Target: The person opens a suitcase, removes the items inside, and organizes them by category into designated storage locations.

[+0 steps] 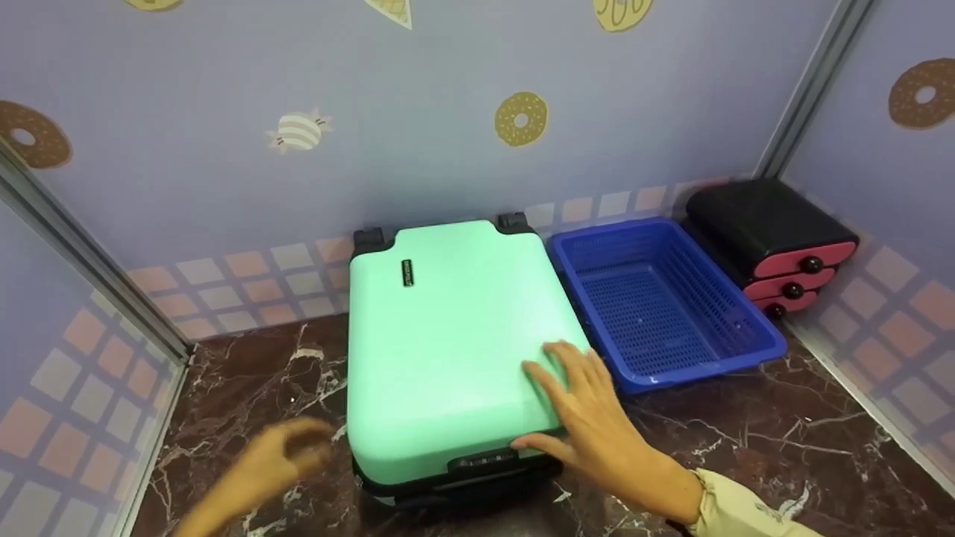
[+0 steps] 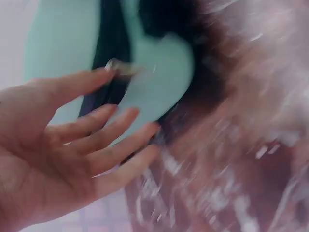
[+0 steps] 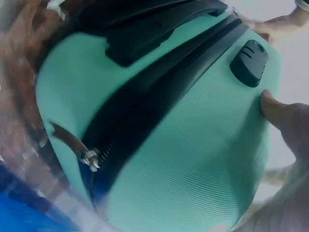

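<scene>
A mint-green hard-shell suitcase (image 1: 448, 321) lies flat on the dark marbled surface, its wheels toward the wall. My right hand (image 1: 589, 410) rests on its near right corner, fingers spread over the top and thumb by the black combination lock (image 1: 483, 460). In the right wrist view, a zipper pull (image 3: 90, 159) with a brown strap hangs on the black zip band (image 3: 145, 101), below the thumb. My left hand (image 1: 280, 459), blurred, hovers left of the suitcase's near corner, fingers relaxed and holding nothing. The left wrist view shows its fingers apart beside the suitcase's side.
A blue plastic basket (image 1: 668, 371) stands right of the suitcase. Beyond it, in the corner, is a black case with pink drawers (image 1: 768, 216). Lilac walls (image 1: 418, 149) with sweets printed on them enclose the back and both sides.
</scene>
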A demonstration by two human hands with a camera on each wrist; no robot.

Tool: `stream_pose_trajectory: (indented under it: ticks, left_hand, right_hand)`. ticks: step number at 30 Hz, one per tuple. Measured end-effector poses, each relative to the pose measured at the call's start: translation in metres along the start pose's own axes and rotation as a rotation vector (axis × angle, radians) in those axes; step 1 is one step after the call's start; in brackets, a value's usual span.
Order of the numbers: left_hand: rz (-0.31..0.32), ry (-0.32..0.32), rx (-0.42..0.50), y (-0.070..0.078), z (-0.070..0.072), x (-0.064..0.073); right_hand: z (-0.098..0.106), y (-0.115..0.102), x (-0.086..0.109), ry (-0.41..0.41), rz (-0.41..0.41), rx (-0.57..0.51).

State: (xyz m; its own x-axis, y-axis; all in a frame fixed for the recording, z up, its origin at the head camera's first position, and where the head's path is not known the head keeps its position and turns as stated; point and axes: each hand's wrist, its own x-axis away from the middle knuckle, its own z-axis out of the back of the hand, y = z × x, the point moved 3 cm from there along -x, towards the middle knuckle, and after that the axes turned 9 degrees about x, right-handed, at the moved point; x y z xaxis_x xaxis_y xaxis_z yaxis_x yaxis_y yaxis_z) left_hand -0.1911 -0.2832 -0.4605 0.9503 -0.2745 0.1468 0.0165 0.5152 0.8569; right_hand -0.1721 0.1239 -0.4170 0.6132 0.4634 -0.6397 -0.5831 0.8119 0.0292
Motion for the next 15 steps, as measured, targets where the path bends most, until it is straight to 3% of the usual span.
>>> stream_pose_trajectory:
  ticks: [3,5,10,15]
  left_hand:
    - [0.014,0.135,0.016,0.019,0.029,-0.034]
    - [0.042,0.174,0.043,0.039,0.04,-0.061]
    - [-0.036,0.144,0.088,0.068,0.057,-0.126]
    - [-0.113,0.04,0.078,0.08,0.067,-0.167]
  right_hand:
    - [0.0,0.012,0.011,-0.028,-0.135,-0.033]
    - [0.001,0.015,0.018,-0.057,-0.205,-0.062]
    - [0.0,0.009,0.036,-0.101,-0.253,-0.081]
    - [-0.004,0.007,0.04,0.022,-0.151,-0.002]
